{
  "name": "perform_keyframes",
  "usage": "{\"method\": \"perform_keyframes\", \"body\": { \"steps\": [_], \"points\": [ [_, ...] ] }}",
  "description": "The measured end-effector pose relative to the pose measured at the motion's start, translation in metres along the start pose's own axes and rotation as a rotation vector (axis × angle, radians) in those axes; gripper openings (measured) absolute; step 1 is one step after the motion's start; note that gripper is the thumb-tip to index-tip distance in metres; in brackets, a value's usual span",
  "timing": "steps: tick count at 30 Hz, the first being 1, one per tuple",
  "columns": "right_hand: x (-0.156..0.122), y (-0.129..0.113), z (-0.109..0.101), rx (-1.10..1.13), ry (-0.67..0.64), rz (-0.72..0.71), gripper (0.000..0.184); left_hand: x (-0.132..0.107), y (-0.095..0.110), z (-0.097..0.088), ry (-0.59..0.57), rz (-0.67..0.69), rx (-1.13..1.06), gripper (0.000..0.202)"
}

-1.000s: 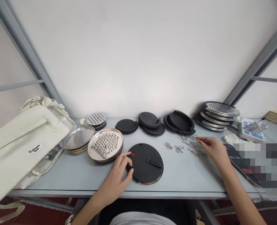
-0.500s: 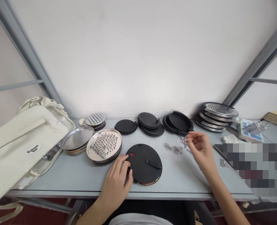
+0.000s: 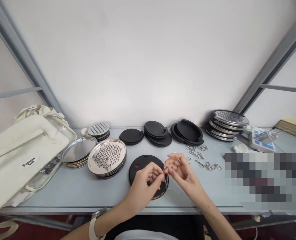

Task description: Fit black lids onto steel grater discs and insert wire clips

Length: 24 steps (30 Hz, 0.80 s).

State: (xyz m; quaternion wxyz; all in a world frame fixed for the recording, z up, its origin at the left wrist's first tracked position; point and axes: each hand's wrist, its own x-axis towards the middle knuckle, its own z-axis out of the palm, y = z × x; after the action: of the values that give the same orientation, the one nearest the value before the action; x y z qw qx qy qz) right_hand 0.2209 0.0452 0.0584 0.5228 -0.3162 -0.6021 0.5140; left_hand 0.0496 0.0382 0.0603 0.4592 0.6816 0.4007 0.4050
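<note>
- The grey metal-topped bench point(image 3: 188, 200) runs across in front of me, with a white wall point(image 3: 148, 60) behind it and grey metal frame uprights point(image 3: 20, 56) at both sides
- A cream canvas bag point(image 3: 25, 146) lies at the bench's left end, and a pixelated patch point(image 3: 260, 180) hides part of the right side
- Along the back stand stacks of round black discs point(image 3: 155, 130) and, at the right, a stack of perforated steel plates point(image 3: 228, 121)
- Nearer me on the left sit a stack of plain steel plates point(image 3: 78, 150) and, just beside it, a stack topped by a perforated steel plate point(image 3: 107, 156)
- A single black disc point(image 3: 142, 165) lies flat on the bench directly under my hands, with a small red dot near its left side
- My left hand point(image 3: 141, 186) and my right hand point(image 3: 184, 173) are together above that disc, fingertips meeting
- Between them, my fingers pinch a small bent-wire metal piece point(image 3: 166, 176), the exact shape partly hidden by my grip
- More wire pieces point(image 3: 200, 155) lie in a loose scatter on the bench to the right of my hands, well apart from them
</note>
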Motion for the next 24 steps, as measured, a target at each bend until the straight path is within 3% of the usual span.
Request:
{"method": "perform_keyframes", "body": {
  "steps": [5, 16, 20, 24],
  "points": [
    [0.001, 0.008, 0.001, 0.045, -0.009, 0.036, 0.027, 0.002, -0.011, -0.004, -0.009, -0.070, -0.149, 0.017],
    [0.000, 0.018, 0.002, 0.076, 0.004, 0.102, 0.025, 0.002, -0.018, -0.003, -0.004, -0.010, 0.094, 0.014],
    [-0.001, 0.018, -0.004, -0.027, 0.035, 0.061, 0.019, 0.000, -0.020, -0.004, 0.017, -0.018, 0.004, 0.016],
    [-0.003, 0.020, -0.008, -0.083, -0.041, 0.006, 0.020, -0.001, -0.024, -0.002, 0.030, -0.019, -0.019, 0.018]
  ]
}}
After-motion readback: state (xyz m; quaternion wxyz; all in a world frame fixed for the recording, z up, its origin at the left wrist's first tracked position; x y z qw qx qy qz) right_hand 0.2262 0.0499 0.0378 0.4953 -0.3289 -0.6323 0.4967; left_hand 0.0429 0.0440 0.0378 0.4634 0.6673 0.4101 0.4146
